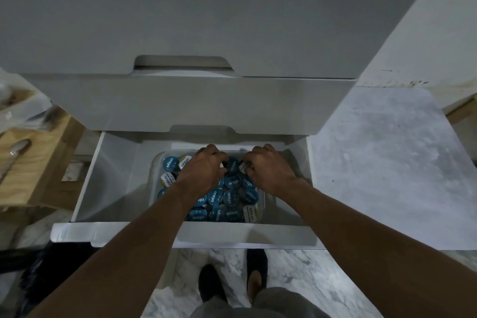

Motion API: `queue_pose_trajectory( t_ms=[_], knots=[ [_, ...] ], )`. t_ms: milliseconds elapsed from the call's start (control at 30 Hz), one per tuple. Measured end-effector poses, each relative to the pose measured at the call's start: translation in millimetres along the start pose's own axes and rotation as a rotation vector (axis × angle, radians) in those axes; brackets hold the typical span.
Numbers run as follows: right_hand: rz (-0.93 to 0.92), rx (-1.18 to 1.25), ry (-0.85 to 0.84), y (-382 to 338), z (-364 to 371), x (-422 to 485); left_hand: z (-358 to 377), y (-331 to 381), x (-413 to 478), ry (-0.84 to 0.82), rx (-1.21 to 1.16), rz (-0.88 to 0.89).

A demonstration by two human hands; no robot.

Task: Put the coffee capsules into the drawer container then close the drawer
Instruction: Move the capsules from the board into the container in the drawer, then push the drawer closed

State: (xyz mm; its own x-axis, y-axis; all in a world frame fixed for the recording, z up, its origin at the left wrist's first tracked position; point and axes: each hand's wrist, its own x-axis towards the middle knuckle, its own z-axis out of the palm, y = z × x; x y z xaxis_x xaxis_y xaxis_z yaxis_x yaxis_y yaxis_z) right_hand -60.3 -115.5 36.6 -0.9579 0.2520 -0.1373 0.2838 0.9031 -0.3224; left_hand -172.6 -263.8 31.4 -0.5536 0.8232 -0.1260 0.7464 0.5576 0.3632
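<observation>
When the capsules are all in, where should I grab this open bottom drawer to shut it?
Take the drawer by its front panel, the white edge nearest you, from the front. It juts out well past the closed drawers above, so a flat push toward the cabinet should slide it in. First lift the left hand and right hand off the capsules.

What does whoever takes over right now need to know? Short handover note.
Left hand: down in the clear container, fingers curled among the capsules; grip unclear.
Right hand: same, at the container's far right side, fingers around a white-topped capsule.
Container sits inside the open drawer, toward its right; many capsules, mostly blue-topped, already in it.
Left: release the last capsules, pull both hands out, push the drawer shut.
</observation>
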Motion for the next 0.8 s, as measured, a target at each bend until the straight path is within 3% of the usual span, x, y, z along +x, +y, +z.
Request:
queue_pose_trajectory(
  t_ms=[367, 633, 800],
  knots=[
    [0.128, 0.106, 0.116, -30.3, -16.7, -28.9, -26.5, -1.2, -42.1, 0.115, -0.014, 0.041],
    [0.18, 0.099, 0.328, -101.6, -15.0, -76.4, -55.3, -25.8, -109.1, 0.217, 0.001, 0.134],
    [0.11, 0.068, 0.489, -144.5, 3.9, -115.5, -57.0, -34.6, -158.9, 0.308, -0.042, 0.179]
  ],
)
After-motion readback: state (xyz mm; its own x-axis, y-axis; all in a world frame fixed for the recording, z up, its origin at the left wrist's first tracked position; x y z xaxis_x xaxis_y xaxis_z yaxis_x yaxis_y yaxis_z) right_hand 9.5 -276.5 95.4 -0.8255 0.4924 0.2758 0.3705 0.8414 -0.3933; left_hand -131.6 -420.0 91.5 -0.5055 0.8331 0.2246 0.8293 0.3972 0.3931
